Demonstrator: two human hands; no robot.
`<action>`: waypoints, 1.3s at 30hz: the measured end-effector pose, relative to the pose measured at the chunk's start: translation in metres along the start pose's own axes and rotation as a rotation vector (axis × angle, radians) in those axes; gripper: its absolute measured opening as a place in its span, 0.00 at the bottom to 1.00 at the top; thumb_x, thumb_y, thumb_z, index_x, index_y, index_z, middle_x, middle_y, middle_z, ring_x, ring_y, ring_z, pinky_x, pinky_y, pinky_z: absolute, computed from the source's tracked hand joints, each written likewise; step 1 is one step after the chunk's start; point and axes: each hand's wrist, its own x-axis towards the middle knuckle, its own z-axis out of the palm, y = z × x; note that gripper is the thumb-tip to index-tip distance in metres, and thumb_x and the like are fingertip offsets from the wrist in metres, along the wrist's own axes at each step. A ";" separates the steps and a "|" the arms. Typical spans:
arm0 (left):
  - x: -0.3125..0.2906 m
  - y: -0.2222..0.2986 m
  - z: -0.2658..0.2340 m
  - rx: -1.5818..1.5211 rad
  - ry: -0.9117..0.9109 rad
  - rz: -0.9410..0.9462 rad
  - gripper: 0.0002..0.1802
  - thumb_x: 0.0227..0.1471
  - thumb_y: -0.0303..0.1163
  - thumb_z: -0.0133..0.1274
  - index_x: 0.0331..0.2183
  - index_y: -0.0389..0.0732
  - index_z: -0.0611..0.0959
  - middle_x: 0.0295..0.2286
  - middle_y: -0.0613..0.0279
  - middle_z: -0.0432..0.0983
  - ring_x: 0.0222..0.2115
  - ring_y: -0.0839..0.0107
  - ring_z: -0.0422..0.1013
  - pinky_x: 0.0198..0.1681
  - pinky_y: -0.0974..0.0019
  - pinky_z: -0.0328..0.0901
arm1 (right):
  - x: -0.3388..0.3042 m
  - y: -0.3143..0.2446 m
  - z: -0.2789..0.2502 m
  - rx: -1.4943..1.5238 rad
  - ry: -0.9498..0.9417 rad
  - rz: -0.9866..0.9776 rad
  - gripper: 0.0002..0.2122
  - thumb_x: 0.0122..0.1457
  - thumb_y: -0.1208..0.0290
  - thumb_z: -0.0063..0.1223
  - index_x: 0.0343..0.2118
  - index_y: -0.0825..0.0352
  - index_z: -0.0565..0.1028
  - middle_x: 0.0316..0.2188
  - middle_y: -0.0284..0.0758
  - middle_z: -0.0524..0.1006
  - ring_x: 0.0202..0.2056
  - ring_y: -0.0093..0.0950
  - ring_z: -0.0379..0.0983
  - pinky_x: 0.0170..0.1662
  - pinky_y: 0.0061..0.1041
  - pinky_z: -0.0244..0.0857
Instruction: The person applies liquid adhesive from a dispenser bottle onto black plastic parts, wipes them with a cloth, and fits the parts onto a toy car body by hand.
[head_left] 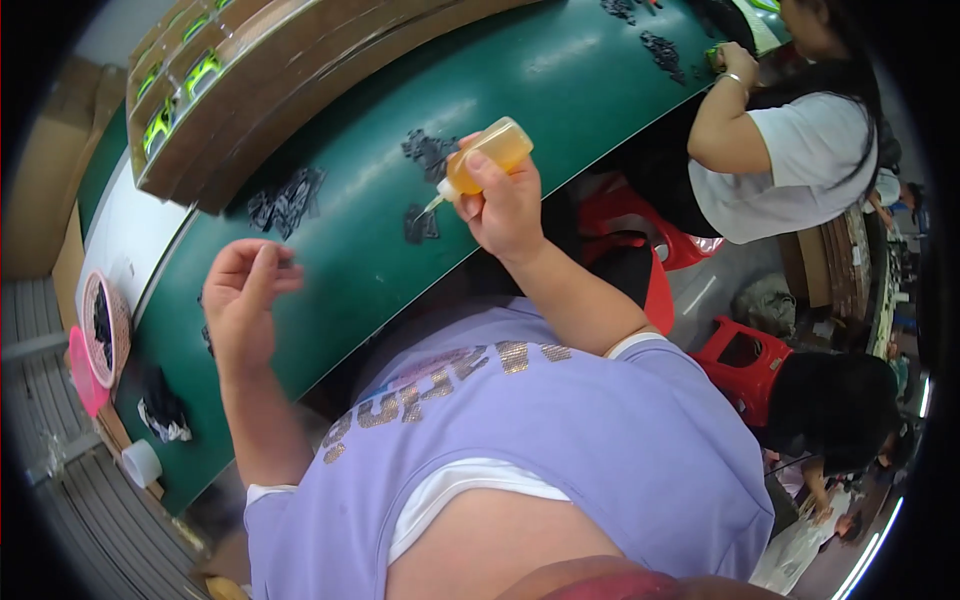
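Right hand (pixel 505 205) grips amber squeeze bottle (pixel 506 143), nozzle (pixel 432 206) at small black pieces (pixel 418 226); left hand (pixel 243 290) half-open, looks empty; larger black pile (pixel 287 203) lies loose, seemingly untouched.

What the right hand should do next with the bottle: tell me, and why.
Probably a gentle squeeze of the bottle: the right hand holds it tilted, its nozzle aimed down at the small dark pieces; whether they touch, I cannot tell.

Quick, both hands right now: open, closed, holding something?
Left hand: loosely curled, slightly blurred; whether it pinches anything cannot be told.
Right hand: closed around the amber squeeze bottle, nozzle tilted down.
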 end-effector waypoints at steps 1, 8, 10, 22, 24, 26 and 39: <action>0.006 -0.007 0.010 0.026 -0.065 0.014 0.06 0.51 0.24 0.52 0.34 0.36 0.76 0.28 0.61 0.74 0.26 0.76 0.72 0.28 0.75 0.68 | 0.002 -0.003 -0.002 -0.009 0.003 -0.018 0.08 0.56 0.71 0.50 0.37 0.64 0.69 0.28 0.36 0.75 0.14 0.15 0.62 0.15 0.13 0.58; 0.020 -0.048 0.071 0.059 -0.205 -0.047 0.20 0.46 0.20 0.55 0.45 0.31 0.73 0.33 0.58 0.72 0.29 0.74 0.72 0.34 0.72 0.71 | -0.001 -0.006 -0.002 0.064 0.048 -0.003 0.10 0.57 0.68 0.49 0.38 0.67 0.69 0.28 0.38 0.76 0.13 0.15 0.60 0.16 0.15 0.58; 0.022 -0.053 0.072 0.023 -0.238 -0.152 0.17 0.46 0.20 0.56 0.41 0.29 0.75 0.30 0.59 0.72 0.28 0.74 0.73 0.32 0.73 0.72 | -0.001 -0.006 -0.002 -0.002 0.020 -0.053 0.10 0.57 0.69 0.49 0.39 0.68 0.69 0.30 0.40 0.76 0.13 0.16 0.60 0.16 0.16 0.58; 0.020 -0.050 0.072 0.101 -0.293 -0.238 0.14 0.46 0.21 0.57 0.38 0.28 0.76 0.28 0.58 0.75 0.26 0.73 0.75 0.30 0.74 0.72 | -0.009 0.004 0.001 -0.358 -0.151 -0.252 0.10 0.54 0.76 0.52 0.38 0.72 0.70 0.30 0.41 0.75 0.17 0.19 0.65 0.19 0.16 0.61; 0.020 -0.049 0.073 0.158 -0.289 -0.230 0.14 0.45 0.21 0.57 0.37 0.29 0.76 0.28 0.57 0.75 0.25 0.73 0.75 0.30 0.74 0.72 | -0.009 0.004 0.002 -0.384 -0.178 -0.264 0.10 0.54 0.76 0.53 0.38 0.72 0.70 0.30 0.40 0.75 0.18 0.19 0.66 0.19 0.16 0.61; 0.020 -0.047 0.074 0.168 -0.291 -0.235 0.13 0.45 0.21 0.57 0.36 0.29 0.77 0.28 0.57 0.76 0.25 0.73 0.75 0.30 0.74 0.72 | -0.009 0.006 0.000 -0.418 -0.184 -0.284 0.09 0.54 0.77 0.53 0.38 0.72 0.70 0.30 0.40 0.75 0.18 0.19 0.66 0.19 0.16 0.61; 0.021 -0.049 0.074 0.165 -0.300 -0.225 0.12 0.45 0.21 0.57 0.35 0.30 0.77 0.27 0.58 0.76 0.25 0.73 0.75 0.29 0.74 0.72 | -0.010 0.004 0.007 -0.443 -0.191 -0.290 0.08 0.55 0.77 0.53 0.37 0.72 0.70 0.31 0.38 0.75 0.19 0.18 0.67 0.20 0.15 0.62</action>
